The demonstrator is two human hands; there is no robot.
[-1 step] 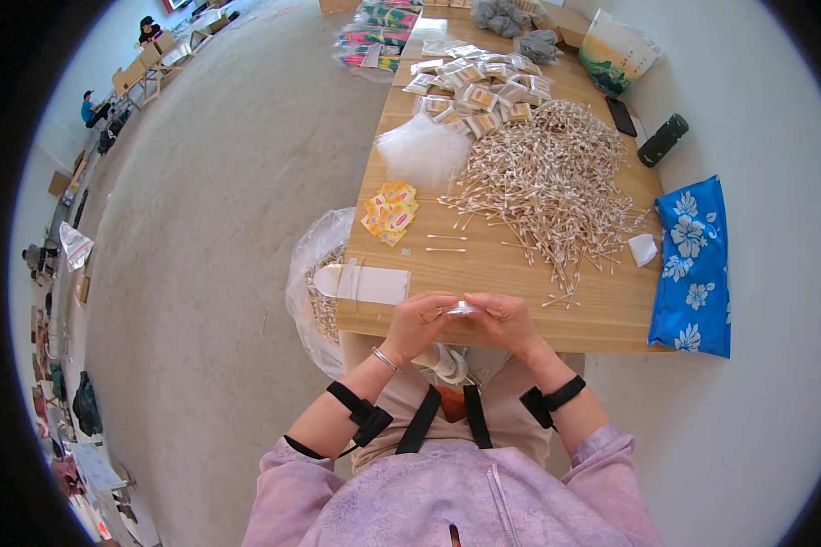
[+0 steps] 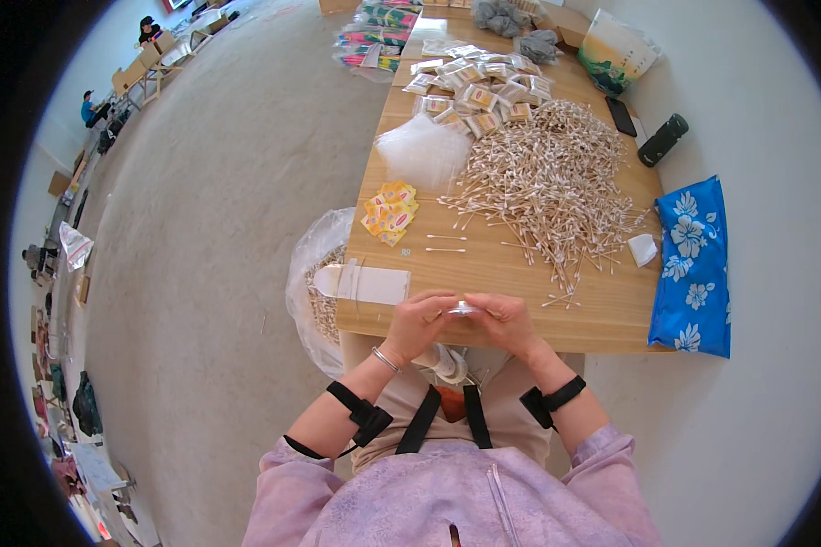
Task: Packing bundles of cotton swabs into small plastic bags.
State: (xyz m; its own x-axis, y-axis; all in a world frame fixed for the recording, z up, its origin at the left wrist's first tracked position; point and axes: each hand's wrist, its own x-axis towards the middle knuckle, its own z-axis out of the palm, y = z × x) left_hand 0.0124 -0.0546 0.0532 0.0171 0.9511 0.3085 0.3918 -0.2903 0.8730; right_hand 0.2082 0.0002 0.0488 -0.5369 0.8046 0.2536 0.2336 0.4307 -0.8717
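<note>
At the near edge of the table, my left hand (image 2: 420,321) and my right hand (image 2: 506,321) pinch a small clear plastic bag (image 2: 463,308) between them. Light glints off the bag, and fingers cover most of it, so its contents cannot be made out. Left of my hands lies a white card strip (image 2: 383,285) with a rounded end past the table edge. Beyond it are two separate cotton swabs (image 2: 446,250) and a heap of small yellow printed cards (image 2: 391,212). A large pile of cotton swabs (image 2: 552,173) spreads over the table's middle.
Flat clear bags (image 2: 420,150) and filled packets (image 2: 474,91) lie farther back. Along the right stand a blue floral pouch (image 2: 693,264), a black bottle (image 2: 663,139) and a phone (image 2: 621,117). A lined container of swabs (image 2: 324,310) sits beside the table's left edge.
</note>
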